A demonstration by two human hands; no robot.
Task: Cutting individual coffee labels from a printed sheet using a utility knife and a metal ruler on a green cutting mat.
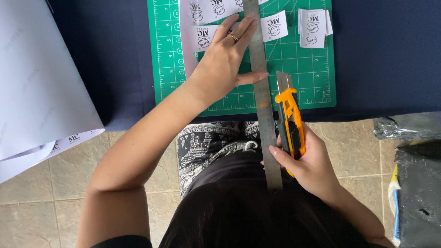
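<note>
My left hand lies flat, fingers spread, pressing a long steel ruler onto a green cutting mat and a white printed paper strip. A ring is on one finger. My right hand grips an orange and black utility knife, blade out, just right of the ruler near the mat's front edge. The ruler's near end sticks out past the table over my lap.
Small cut white labels lie on the mat at the back right, another beside the ruler. A dark blue cloth covers the table. Large white sheets hang at the left. A black wrapped object stands at the right on the tiled floor.
</note>
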